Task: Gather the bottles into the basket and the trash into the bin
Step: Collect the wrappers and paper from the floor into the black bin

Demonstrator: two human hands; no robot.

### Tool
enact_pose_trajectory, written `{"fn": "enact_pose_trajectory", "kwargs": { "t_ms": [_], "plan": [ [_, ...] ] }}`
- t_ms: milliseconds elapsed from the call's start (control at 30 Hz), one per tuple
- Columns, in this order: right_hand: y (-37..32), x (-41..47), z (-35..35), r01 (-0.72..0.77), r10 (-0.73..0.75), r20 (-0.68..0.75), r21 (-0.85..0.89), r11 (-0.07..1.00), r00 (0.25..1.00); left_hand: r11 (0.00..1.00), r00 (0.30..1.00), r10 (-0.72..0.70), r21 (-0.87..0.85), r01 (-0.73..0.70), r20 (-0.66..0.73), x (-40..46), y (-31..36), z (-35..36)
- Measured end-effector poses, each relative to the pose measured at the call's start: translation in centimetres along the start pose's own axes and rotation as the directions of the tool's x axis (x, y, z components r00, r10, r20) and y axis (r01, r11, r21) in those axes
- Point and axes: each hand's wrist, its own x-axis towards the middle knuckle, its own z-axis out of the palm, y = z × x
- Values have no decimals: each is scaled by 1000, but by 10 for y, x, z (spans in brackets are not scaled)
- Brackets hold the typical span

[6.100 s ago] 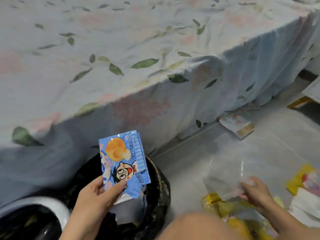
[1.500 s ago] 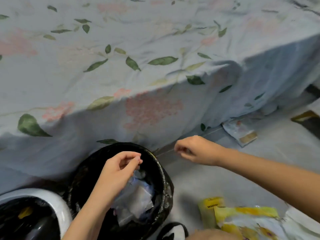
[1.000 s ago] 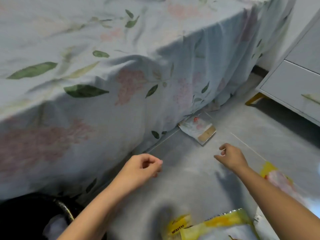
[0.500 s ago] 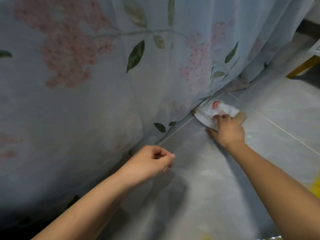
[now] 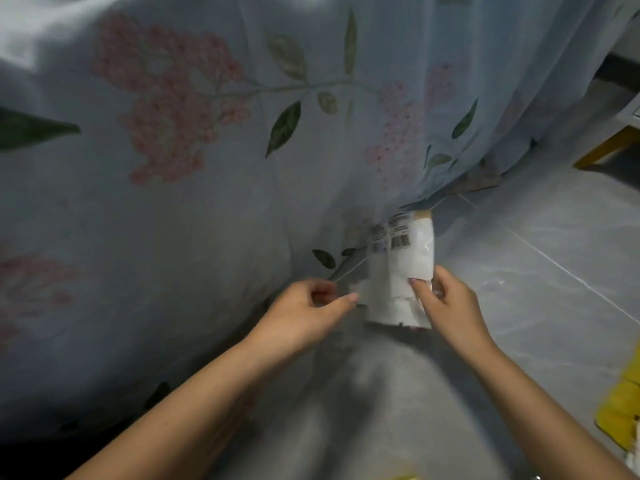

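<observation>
Your right hand (image 5: 446, 303) pinched the white wrapper (image 5: 403, 268), not yet binned; your left hand (image 5: 308, 313) was curled, empty; a yellow wrapper (image 5: 620, 407) remained.

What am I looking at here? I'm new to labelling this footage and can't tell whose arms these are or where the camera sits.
The camera is worn on a person's head and looks down, so both bare arms are the wearer's own. The right hand pinches a white snack wrapper with barcodes, lifted off the grey tiled floor. The left hand is beside it, fingers curled, thumb near the wrapper's edge; whether it grips is unclear. Behind hangs a floral bedsheet reaching the floor. A yellow wrapper lies at the right edge.
</observation>
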Motion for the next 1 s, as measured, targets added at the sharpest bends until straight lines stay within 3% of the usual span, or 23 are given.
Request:
{"fn": "enact_pose_trajectory", "kwargs": {
  "t_ms": [33,100,167,267,367,533,667,767,833,1000],
  "plan": [
    [-11,-15,-4,-92,86,41,202,975,995,1000,1000,-2,14,3,-26,-3,1,-1],
    [-35,-42,-13,-269,196,193,510,817,961,1000,1000,-6,-13,6,-10,-8,5,-2],
    [-54,-62,-23,-323,189,278,593,737,942,989,998,2,-146,7,61,-17,12,-1],
    [-83,-85,-35,-307,121,315,647,698,941,916,987,16,-399,49,158,-38,23,1],
    [-109,-103,-51,-309,93,349,637,707,932,811,983,71,-583,42,170,-70,37,-9],
    [-157,-127,-83,-328,14,530,504,799,848,854,992,125,-507,-118,-21,-125,54,-49],
    [-223,-152,-99,-315,-132,707,464,828,695,832,979,172,-516,-204,-110,-180,59,-90],
    [-267,-170,-100,-366,-247,823,468,804,511,813,967,171,-527,-247,-188,-218,51,-122],
    [-297,-187,-92,-379,-264,852,451,808,453,801,956,180,-531,-278,-230,-243,39,-143],
    [-351,-241,-38,-168,-126,788,280,945,603,741,945,156,-598,-305,-288,-303,1,-184]
  ]
}}
